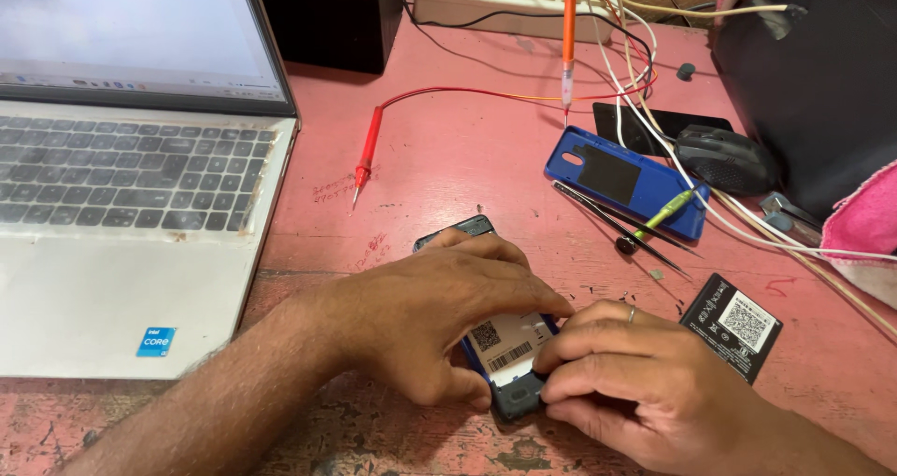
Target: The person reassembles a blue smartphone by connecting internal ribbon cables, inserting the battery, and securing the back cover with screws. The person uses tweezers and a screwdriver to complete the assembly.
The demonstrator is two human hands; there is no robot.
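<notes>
Dark phone (pixel 509 364) clamped between left hand (pixel 439 322) and right hand (pixel 635 373) on pink table (pixel 448 158)

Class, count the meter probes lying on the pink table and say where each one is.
2. The red probe lies beside the laptop; the orange probe lies below the power strip. Others may be hidden.

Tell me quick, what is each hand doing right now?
Left hand: closed over the opened phone, pressing it down on the table.
Right hand: fingers curled, gripping the phone's lower end.
</notes>
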